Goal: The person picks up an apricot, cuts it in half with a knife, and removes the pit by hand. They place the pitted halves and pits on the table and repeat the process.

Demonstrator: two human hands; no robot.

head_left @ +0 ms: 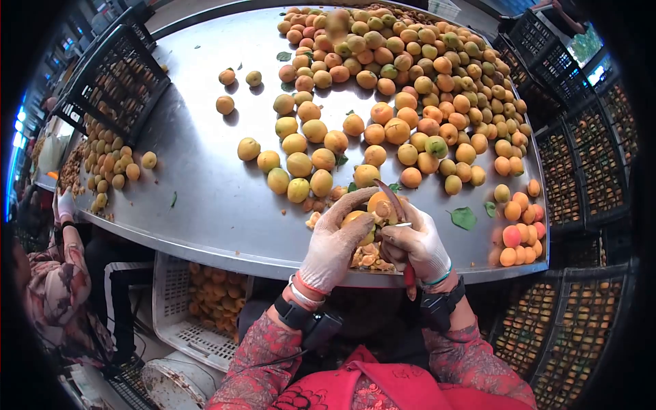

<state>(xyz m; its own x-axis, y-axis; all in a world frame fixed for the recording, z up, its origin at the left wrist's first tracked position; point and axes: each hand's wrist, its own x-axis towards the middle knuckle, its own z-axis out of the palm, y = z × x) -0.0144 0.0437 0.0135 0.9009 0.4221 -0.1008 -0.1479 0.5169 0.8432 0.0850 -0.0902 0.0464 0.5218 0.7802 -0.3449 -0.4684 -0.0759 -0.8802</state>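
My left hand point(337, 239), in a whitish work glove stained at the fingers, is closed around an apricot point(379, 203) near the table's front edge. In my right hand point(415, 239), also gloved, is a knife; its curved dark blade point(389, 197) lies against the fruit and its red handle point(410, 276) sticks out below the fist. Part of the apricot is hidden by my fingers. Beneath both hands sits a small heap of cut apricot pieces point(369, 255). Whole apricots point(298, 164) lie just beyond my hands.
A large apricot pile point(437, 75) covers the back right of the metal table point(205, 198). Black crates point(116, 78) stand at left and right. Below the edge, a white crate point(171, 301) holds apricot halves. Another person's gloved hand point(66, 205) is at far left.
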